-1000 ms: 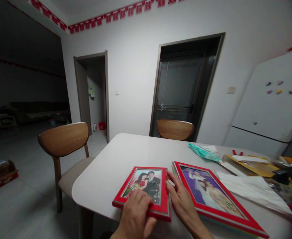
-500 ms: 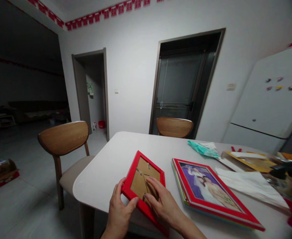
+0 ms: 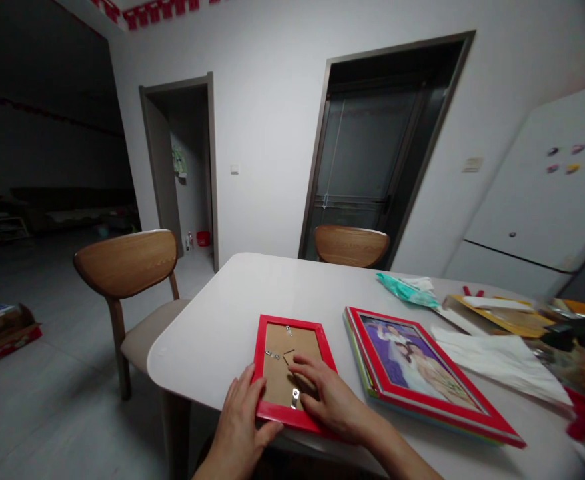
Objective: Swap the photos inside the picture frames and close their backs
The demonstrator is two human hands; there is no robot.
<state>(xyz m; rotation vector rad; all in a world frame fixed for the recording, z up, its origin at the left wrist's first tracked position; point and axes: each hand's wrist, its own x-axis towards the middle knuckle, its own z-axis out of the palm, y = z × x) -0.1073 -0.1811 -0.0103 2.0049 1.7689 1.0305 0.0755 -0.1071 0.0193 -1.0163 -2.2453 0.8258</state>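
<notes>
White table (image 3: 212, 327): fingers (image 3: 312, 367) touch a red frame (image 3: 304, 341) (its back upward).

White wall (image 3: 267, 140), wooden chairs (image 3: 127, 263)

The smaller frame (image 3: 260, 347) is red, its backing (image 3: 305, 340) tan, the table (image 3: 272, 287) white, the chair backs (image 3: 127, 262) wood-grained brown.

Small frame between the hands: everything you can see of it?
The small red frame is rectangular, lying back up near the close edge of the white table, left of the larger red frame. Its brown backing board looks like fibreboard, with three visible shiny, metal-looking fittings and a thin, dark angled line near the middle. The left hand cups its near left corner; the right hand covers its near right part. Its front is hidden.
</notes>
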